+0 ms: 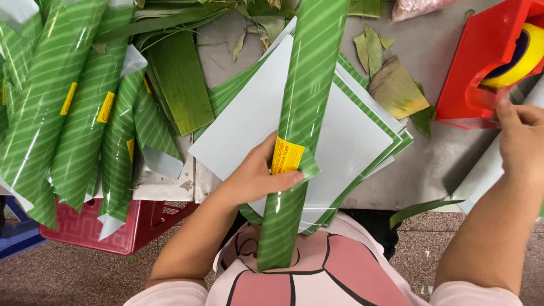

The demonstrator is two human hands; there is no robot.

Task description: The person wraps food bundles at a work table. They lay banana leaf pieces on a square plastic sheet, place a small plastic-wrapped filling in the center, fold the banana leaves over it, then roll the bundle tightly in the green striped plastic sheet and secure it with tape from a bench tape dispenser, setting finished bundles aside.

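Head view: left hand (258, 175) grips green roll (300, 124); right hand (521, 139) fingers touch red tape dispenser (481, 62).

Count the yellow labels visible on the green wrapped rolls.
5: one on the roll under the left hand, at; four on the left pile at. Others may be hidden.

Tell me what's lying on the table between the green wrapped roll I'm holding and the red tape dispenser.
In the head view, between the roll and the dispenser lie the stacked sheets' edge and dried leaf scraps.
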